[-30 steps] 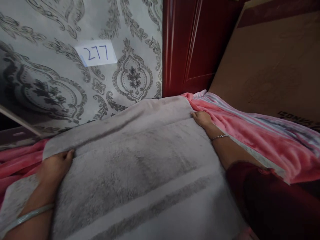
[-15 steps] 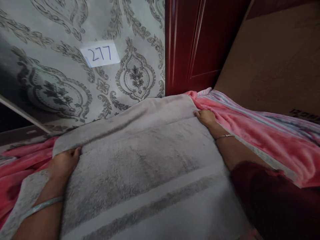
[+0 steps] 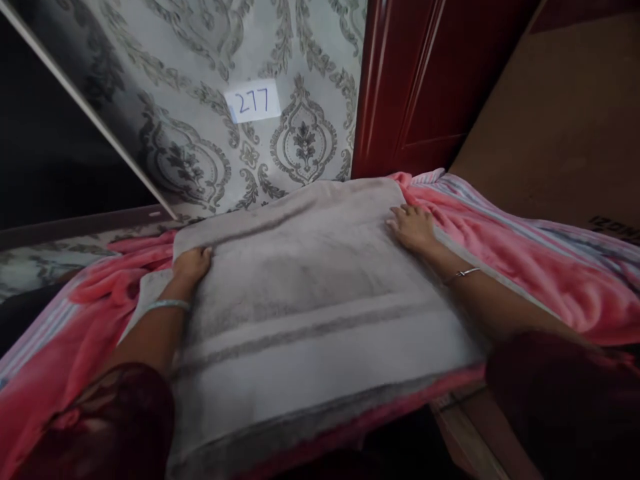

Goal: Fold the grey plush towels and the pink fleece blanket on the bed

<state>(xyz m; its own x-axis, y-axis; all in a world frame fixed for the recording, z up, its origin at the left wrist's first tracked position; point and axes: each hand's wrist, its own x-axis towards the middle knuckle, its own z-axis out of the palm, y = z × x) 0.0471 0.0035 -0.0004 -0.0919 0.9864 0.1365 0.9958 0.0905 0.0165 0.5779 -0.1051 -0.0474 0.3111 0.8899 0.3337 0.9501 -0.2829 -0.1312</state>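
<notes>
Grey plush blanket (image 3: 300, 280), banded, spread between the person's left hand (image 3: 193, 265) and right hand (image 3: 413, 227) and back toward the body, its near edge showing pink cloth (image 3: 370, 415) below. Right hand open, fingers fanned on the grey pile near its right margin; left hand at the left margin, thumb out, other fingers obscured, so cannot tell whether it grips cloth. Step in hand reads as flattening or straightening; the next move would seem to call for even outward pressure from both hands, minding the dark crease leading away from the left one. Edges: pink blanket (image 3: 107, 287) heaped just outside the left hand; striped cloth (image 3: 500, 200) beyond the right. Most room lies between the hands and back toward the person. Ahead, little: patterned wallpaper (image 3: 320, 53) with a card marked 277 (image 3: 255, 101) stands at the far edge, red panel (image 3: 410, 80) ahead of the right hand, cardboard box (image 3: 560, 120) farther right.
</notes>
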